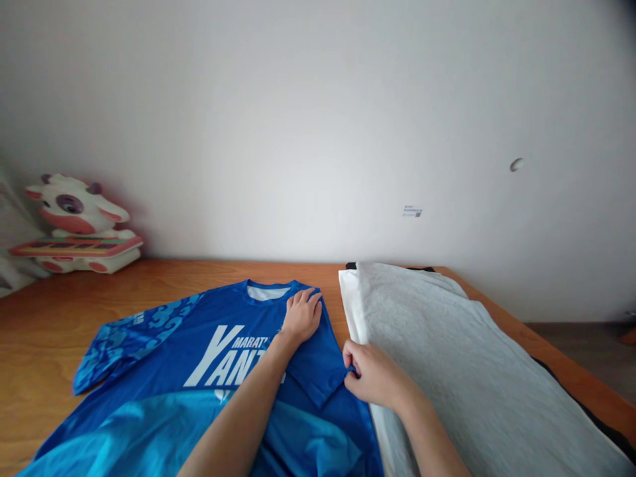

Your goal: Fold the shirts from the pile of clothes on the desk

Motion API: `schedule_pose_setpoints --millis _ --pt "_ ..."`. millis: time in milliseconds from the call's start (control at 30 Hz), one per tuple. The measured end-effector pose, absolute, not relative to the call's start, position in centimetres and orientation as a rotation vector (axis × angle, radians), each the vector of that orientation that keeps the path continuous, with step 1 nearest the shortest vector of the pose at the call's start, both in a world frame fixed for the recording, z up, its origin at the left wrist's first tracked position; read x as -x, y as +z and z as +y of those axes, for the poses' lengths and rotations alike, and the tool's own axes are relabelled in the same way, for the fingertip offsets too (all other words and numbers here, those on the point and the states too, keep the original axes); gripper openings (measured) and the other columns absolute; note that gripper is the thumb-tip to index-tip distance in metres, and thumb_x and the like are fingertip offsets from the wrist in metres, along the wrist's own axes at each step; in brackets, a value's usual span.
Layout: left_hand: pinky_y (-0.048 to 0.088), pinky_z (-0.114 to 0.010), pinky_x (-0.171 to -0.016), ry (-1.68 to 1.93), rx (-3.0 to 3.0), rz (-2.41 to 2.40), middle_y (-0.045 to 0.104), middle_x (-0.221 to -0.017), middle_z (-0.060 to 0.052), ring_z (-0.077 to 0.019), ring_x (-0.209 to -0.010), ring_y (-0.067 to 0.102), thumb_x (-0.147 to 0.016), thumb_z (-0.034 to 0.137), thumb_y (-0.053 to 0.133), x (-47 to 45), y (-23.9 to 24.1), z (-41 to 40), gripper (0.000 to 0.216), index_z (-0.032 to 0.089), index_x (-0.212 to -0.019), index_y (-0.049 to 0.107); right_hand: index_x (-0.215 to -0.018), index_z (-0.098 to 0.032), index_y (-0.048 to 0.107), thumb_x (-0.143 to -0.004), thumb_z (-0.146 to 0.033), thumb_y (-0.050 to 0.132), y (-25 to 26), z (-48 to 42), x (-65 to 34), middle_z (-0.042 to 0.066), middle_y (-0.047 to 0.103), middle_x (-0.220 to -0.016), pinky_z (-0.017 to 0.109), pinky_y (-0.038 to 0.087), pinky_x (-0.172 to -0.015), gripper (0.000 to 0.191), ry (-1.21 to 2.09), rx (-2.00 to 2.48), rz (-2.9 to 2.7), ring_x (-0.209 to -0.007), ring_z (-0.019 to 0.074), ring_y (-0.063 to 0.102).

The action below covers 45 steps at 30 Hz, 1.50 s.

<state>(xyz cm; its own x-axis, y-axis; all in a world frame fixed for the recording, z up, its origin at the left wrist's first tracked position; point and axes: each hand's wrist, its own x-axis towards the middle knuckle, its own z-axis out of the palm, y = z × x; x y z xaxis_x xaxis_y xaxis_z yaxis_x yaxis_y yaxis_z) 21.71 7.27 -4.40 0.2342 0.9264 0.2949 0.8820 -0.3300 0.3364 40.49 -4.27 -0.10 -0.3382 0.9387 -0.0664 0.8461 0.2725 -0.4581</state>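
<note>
A blue T-shirt [173,358] with white lettering lies front up on the wooden table. Its patterned sleeve is spread to the left, and its lower part is bunched up, with lighter blue cloth showing. My left hand [302,317] rests on the shirt's shoulder beside the collar, palm down with the fingers out. At the cuff of the sleeve on the right, my right hand [370,374] is closed in a pinch on the sleeve's edge. That sleeve lies down along the shirt's side. The left forearm covers part of the lettering.
Grey and white garments [447,344] lie stacked on the right of the table, close against the shirt, with black edges showing. A toy cow with a keyboard [82,228] stands at the back left. Behind the wooden table [30,331] rises a white wall [318,132].
</note>
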Motion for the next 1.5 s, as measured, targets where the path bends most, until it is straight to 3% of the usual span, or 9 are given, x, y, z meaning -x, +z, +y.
schedule_pose_setpoints --millis 167,333,633,767,967,1033,1133,1267,1500 --pt "0.044 -0.045 -0.103 0.705 -2.309 1.851 0.067 -0.126 -0.011 -0.0296 -0.121 0.056 -0.098 0.028 0.049 -20.9 -3.8 7.0 0.029 0.022 -0.117 0.069 -0.082 -0.023 0.053 -0.072 -0.015 0.058 0.0 -4.3 -40.3 -0.006 0.054 -0.066 0.025 0.024 -0.060 0.014 0.619 1.652 -2.330 -0.062 0.0118 0.047" --pt "0.040 -0.046 -0.106 0.597 -2.363 1.712 0.069 -0.130 -0.002 -0.0249 -0.121 0.059 -0.104 0.034 0.037 -20.4 -4.0 7.7 0.037 0.029 -0.109 0.073 -0.081 -0.023 0.052 -0.072 -0.015 0.058 -0.6 -4.1 -40.3 -0.007 0.052 -0.065 0.025 0.024 -0.059 0.014 0.636 1.660 -2.321 -0.061 0.0114 0.047" --pt "0.030 -0.057 -0.112 0.479 -2.502 1.607 0.057 -0.149 -0.005 -0.0288 -0.136 0.047 -0.105 0.032 0.032 -20.9 -4.3 8.0 0.042 0.030 -0.135 0.060 -0.079 -0.023 0.057 -0.068 -0.010 0.058 -0.4 -4.3 -40.6 -0.006 0.053 -0.065 0.024 0.026 -0.058 0.017 0.664 1.622 -2.357 -0.061 0.0107 0.046" --pt "0.026 -0.065 -0.113 0.503 -2.518 1.683 0.047 -0.156 -0.013 -0.0374 -0.142 0.037 -0.102 0.029 0.035 -21.1 -4.1 7.8 0.042 0.023 -0.136 0.060 -0.070 -0.020 0.062 -0.069 -0.010 0.059 0.0 -4.4 -40.4 -0.001 0.060 -0.076 0.024 0.032 -0.064 0.011 0.644 1.590 -2.340 -0.070 0.0126 0.053" --pt "0.042 -0.044 -0.108 0.474 -2.591 1.549 0.065 -0.134 -0.012 -0.0278 -0.123 0.059 -0.100 0.025 0.037 -21.7 -3.7 7.2 0.038 0.021 -0.124 0.067 -0.073 -0.021 0.061 -0.092 -0.025 0.052 -0.2 -3.8 -40.0 0.001 0.063 -0.078 0.026 0.034 -0.066 0.021 0.646 1.609 -2.244 -0.072 0.0146 0.057" --pt "0.039 -0.044 -0.112 0.437 -2.619 1.479 0.062 -0.141 -0.011 -0.0276 -0.131 0.055 -0.102 0.030 0.035 -21.9 -3.9 6.8 0.041 0.021 -0.130 0.064 -0.081 -0.021 0.059 -0.096 -0.027 0.047 -0.8 -3.6 -40.0 0.001 0.064 -0.077 0.026 0.034 -0.067 0.020 0.595 1.630 -2.205 -0.073 0.0150 0.058" --pt "0.028 -0.053 -0.120 0.392 -2.635 1.437 0.047 -0.157 -0.011 -0.0308 -0.146 0.039 -0.104 0.036 0.033 -21.8 -4.4 6.3 0.049 0.019 -0.145 0.052 -0.091 -0.021 0.058 -0.094 -0.020 0.050 -1.6 -3.3 -40.1 -0.001 0.063 -0.077 0.025 0.034 -0.067 0.009 0.594 1.644 -2.210 -0.071 0.0146 0.058" --pt "0.021 -0.058 -0.122 0.325 -2.637 1.402 0.039 -0.162 -0.012 -0.0317 -0.151 0.032 -0.105 0.039 0.029 -21.4 -4.7 6.1 0.054 0.018 -0.151 0.044 -0.094 -0.021 0.062 -0.088 -0.013 0.054 -1.9 -3.3 -40.5 -0.003 0.061 -0.071 0.023 0.034 -0.065 0.013 0.654 1.651 -2.228 -0.067 0.0133 0.056" --pt "0.020 -0.057 -0.123 0.371 -2.645 1.316 0.038 -0.162 -0.014 -0.0307 -0.151 0.031 -0.104 0.047 0.034 -20.7 -4.5 6.5 0.058 0.017 -0.152 0.043 -0.088 -0.020 0.068 -0.076 -0.003 0.058 -1.9 -3.2 -40.8 -0.008 0.052 -0.060 0.022 0.031 -0.060 0.023 0.766 1.665 -2.197 -0.061 0.0109 0.052"
